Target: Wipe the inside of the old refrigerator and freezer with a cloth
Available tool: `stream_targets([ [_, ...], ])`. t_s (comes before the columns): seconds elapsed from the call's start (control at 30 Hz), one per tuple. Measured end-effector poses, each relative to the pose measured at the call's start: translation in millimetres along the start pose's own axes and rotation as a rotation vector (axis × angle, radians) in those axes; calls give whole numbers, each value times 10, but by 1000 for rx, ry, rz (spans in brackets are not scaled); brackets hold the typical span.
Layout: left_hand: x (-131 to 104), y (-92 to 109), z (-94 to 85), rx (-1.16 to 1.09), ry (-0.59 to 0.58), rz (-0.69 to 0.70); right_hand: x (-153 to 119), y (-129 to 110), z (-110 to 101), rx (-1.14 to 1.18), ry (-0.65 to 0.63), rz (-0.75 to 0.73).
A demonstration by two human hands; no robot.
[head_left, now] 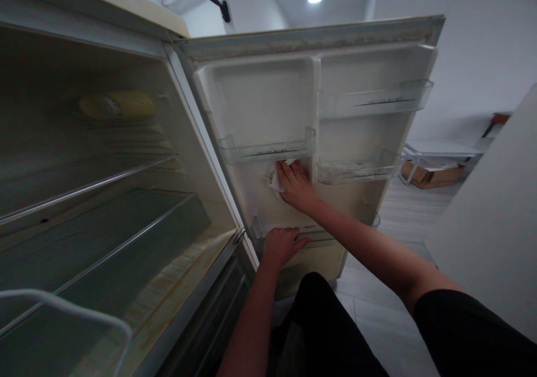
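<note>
An open fridge door (260, 103) with clear shelf bins stands in front of me. My right hand (296, 185) presses a white cloth (274, 181) flat against the door's inner panel, just under the left middle bin (268, 150). The cloth shows beside and above the fingers. Lower down, my left hand (283, 245) curls over the rim of the bottom left bin (319, 237), its thumb pointing right. Brownish stains mark the fridge's inside and the door's edge.
The open fridge compartment with glass shelves (142, 231) and a yellow lamp cover (119, 104) fills the left. A white cable (67, 305) crosses the lower left. A cardboard box (434, 177) sits under a white bench (440, 147) at the right.
</note>
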State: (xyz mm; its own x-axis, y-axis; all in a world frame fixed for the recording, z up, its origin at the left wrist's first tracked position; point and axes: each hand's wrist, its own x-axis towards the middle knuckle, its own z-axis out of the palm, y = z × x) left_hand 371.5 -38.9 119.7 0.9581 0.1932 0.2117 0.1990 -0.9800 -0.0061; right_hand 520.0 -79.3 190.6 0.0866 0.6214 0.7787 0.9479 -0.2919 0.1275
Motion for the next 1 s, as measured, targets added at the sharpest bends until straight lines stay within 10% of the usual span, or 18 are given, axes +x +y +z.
stream_targets([
  [0.3,20,2,37,-1,18,-6,-28,-74,185,-19,107,136],
  [0.7,-6,-31,9,-29,6,-5,153,-352,613,21,-115,-421],
  [1.0,-73,-62,45,14,36,21,-377,423,147,-34,-260,-537],
])
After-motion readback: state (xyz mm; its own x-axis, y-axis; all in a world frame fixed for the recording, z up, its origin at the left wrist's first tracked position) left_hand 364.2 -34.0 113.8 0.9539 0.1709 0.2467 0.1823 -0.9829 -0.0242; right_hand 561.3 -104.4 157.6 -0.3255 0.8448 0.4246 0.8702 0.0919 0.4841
